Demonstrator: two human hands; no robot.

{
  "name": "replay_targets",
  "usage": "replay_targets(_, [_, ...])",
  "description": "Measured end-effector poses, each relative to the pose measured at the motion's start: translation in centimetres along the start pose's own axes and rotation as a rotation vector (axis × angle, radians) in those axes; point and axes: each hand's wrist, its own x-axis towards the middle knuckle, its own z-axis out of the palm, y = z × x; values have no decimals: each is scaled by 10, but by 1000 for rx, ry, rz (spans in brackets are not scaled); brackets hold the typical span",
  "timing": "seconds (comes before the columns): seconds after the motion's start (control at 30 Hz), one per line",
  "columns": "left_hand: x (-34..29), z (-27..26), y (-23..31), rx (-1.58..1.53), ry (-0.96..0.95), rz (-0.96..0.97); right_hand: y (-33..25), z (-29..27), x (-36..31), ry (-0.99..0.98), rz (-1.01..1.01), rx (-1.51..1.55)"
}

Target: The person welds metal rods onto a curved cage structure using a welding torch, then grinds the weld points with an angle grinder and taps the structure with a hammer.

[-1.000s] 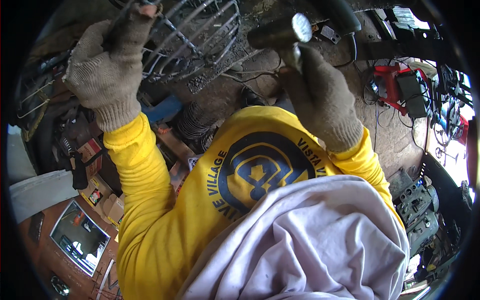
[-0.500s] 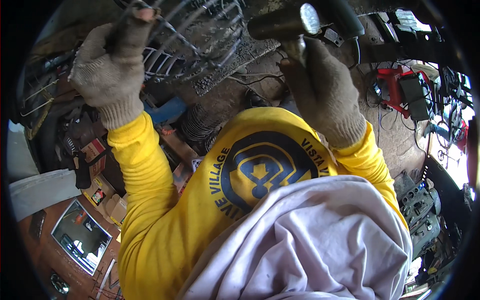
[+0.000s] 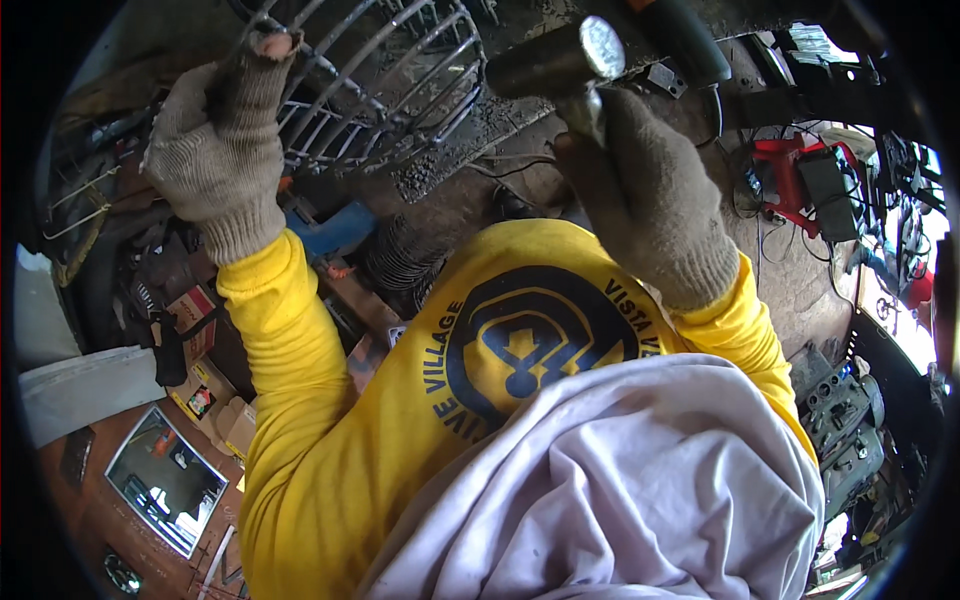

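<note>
My left hand [image 3: 222, 150], in a worn grey-brown knit glove with a bare fingertip poking out, is closed at the left edge of a grill-like basket of dark metal rods [image 3: 378, 130]. The basket has a curved outline with several crossing bars and leans over a dark, grimy bench edge [image 3: 430, 168]. My right hand [image 3: 655, 195], gloved the same way, is wrapped around the handle of a hammer [image 3: 545, 66]. Its thick cylindrical head has a shiny worn face and is held to the right of the basket, apart from it. Most of the handle is hidden by the glove.
A dark cylindrical tool body [image 3: 685, 45] lies on the bench beyond the hammer. Cables run over the floor near a red-framed machine [image 3: 780, 175] at right. On the left are a blue object [image 3: 335, 230], a black coil [image 3: 400, 255], cartons [image 3: 205, 395] and a mirror-like panel [image 3: 168, 480].
The basket, blurred before, now shows sharply. The hammer and my right hand have shifted slightly left and nearer me; my left hand has also moved a little. Both keep their grips.
</note>
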Motion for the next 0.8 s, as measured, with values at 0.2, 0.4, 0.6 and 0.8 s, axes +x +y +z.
replay_targets(0.2, [0, -2, -9, 59, 1, 94, -2, 12, 2, 283, -86, 104])
replay_targets(0.4, [-4, 1, -5, -11, -34, 23, 7, 3, -3, 35, -80, 14])
replay_targets(0.6, [9, 1, -13, 29, -80, -52, 25, -3, -5, 94, 127, 223])
replay_targets(0.8, [19, 6, -38, -110, 3, -134, 55, 13, -5, 195, 113, 282])
